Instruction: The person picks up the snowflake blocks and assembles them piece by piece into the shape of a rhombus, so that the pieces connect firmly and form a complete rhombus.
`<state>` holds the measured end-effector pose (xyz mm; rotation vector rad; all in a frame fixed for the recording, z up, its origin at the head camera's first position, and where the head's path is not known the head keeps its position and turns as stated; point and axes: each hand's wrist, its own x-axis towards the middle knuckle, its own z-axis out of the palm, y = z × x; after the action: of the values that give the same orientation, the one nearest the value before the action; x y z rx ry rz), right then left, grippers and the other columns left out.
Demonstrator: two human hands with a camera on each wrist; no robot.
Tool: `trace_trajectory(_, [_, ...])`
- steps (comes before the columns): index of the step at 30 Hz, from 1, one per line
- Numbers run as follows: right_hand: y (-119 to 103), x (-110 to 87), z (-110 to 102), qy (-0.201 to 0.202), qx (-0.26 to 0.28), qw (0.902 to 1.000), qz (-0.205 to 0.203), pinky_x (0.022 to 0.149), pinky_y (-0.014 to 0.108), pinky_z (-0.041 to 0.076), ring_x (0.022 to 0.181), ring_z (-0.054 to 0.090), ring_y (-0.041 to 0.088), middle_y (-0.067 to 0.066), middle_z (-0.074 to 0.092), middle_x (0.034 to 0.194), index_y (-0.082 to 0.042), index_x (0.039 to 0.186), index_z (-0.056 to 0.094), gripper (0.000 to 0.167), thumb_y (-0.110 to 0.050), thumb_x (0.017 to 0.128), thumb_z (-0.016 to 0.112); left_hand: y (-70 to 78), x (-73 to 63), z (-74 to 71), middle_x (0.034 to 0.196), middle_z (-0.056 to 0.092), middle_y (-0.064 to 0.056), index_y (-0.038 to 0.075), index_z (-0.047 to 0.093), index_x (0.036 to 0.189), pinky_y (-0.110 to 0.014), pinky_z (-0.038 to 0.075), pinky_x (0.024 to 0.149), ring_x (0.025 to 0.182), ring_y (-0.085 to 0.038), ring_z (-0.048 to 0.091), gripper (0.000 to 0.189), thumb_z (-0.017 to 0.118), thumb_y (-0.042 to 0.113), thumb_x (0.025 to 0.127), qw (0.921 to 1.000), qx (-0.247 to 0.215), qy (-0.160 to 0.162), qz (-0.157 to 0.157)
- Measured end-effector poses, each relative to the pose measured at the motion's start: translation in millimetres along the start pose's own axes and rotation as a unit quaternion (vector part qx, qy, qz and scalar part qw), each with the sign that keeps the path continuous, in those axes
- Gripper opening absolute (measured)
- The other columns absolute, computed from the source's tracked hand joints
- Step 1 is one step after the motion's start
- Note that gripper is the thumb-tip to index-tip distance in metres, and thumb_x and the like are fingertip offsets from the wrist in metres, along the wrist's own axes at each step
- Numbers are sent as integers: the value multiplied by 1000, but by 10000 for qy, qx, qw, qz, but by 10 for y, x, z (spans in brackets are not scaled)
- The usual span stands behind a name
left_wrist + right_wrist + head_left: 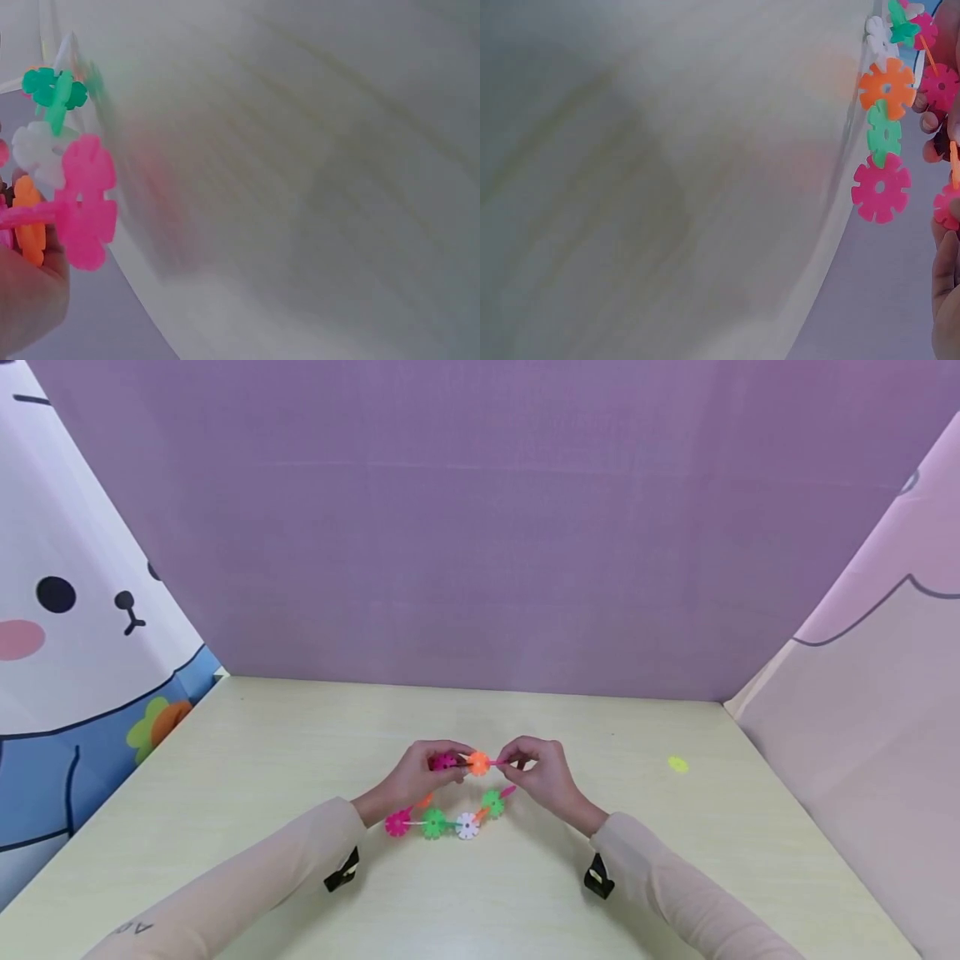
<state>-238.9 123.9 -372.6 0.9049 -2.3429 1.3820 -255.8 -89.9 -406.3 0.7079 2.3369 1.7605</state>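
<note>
A chain of slotted plastic flower discs hangs in a loop below both hands. My left hand point(411, 777) grips its upper part, beside a magenta disc point(444, 762) and a dark disc partly hidden by the fingers. An orange disc point(478, 763) stands between the two hands. With thumb and fingertips my right hand point(542, 773) pinches a pink disc point(946, 206) that meets the orange one's edge; how deep the slots sit cannot be told. Lower in the loop are a white disc point(467, 826), green discs point(433, 822) and a loose-ended pink disc point(881, 189).
A single yellow disc point(678, 764) lies on the pale tabletop point(750, 860), right of the hands. Behind the table rises a purple panel point(480, 527), with printed cloth walls on both sides. Black straps point(342, 870) hang at the wrists.
</note>
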Motion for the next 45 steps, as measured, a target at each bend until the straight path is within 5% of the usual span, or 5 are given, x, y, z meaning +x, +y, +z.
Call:
trace_trajectory(10, [374, 28, 85, -97, 99, 9999, -27, 63, 34, 55, 66, 63, 27, 16, 69, 77, 3, 79, 67, 9, 8, 73, 70, 5, 7, -18, 107, 65, -15, 7, 62, 115, -40, 53, 81, 98, -37, 61, 31, 63, 5, 84, 9999, 76, -73, 110])
trace_trajectory(17, [401, 54, 68, -283, -233, 9993, -67, 62, 29, 54, 69, 63, 16, 7, 69, 78, -6, 80, 67, 9, 0, 76, 70, -5, 14, -38, 104, 67, -10, 11, 63, 112, -31, 54, 76, 95, -31, 63, 28, 65, 9, 83, 9995, 259, -63, 147])
trace_trajectory(22, [398, 58, 10, -478, -472, 9977, 2, 62, 28, 53, 78, 63, 25, 8, 68, 84, -4, 86, 65, 12, 0, 76, 70, -5, 21, -44, 104, 67, -8, 13, 64, 111, -27, 54, 75, 92, -23, 64, 28, 66, 11, 83, 9991, 423, -1, -37])
trace_trajectory(27, [471, 21, -133, -487, -640, 9966, 177, 62, 27, 52, 83, 63, 31, 14, 67, 88, -2, 90, 64, 18, 2, 75, 70, 81, -21, -40, 105, 66, -11, 10, 63, 111, -26, 54, 75, 92, -21, 64, 29, 66, 9, 83, 9988, 462, 32, -133])
trace_trajectory(45, [989, -245, -943, -338, -1744, 9809, 790, 60, 24, 49, 82, 64, 31, 18, 65, 87, 3, 90, 62, 19, 8, 73, 67, -34, -2, -62, 97, 67, -4, 18, 64, 106, -26, 54, 71, 88, -20, 64, 25, 67, 11, 82, 9988, 437, 55, -195])
